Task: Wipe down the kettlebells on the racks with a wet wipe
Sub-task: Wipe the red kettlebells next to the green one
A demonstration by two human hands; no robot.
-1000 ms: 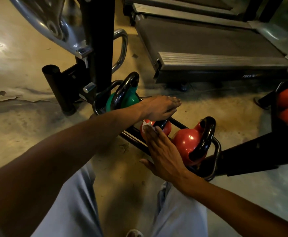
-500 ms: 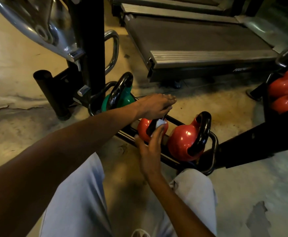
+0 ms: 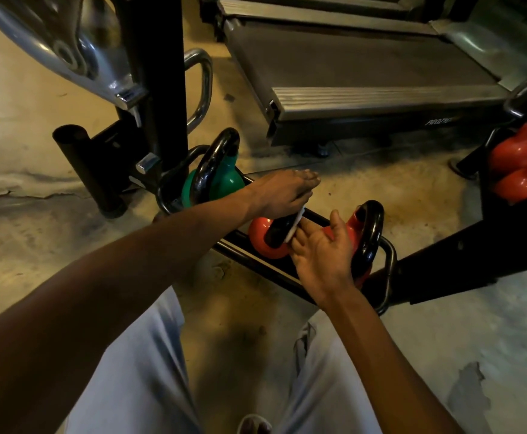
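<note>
my left hand [image 3: 282,195] pinches the wipe [image 3: 294,228] against the small red kettlebell's [image 3: 263,241] black handle on the low rack [image 3: 389,264]; my right hand [image 3: 321,253], fingers loose, steadies it. risk: the thin wipe could slip from my grip.

Bare forearms, no sleeves, and light grey trousers [image 3: 137,371] on both legs

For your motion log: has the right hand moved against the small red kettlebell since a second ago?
Yes. The right hand turned palm-up and shifted right of the small red kettlebell, towards the big red kettlebell.
</note>
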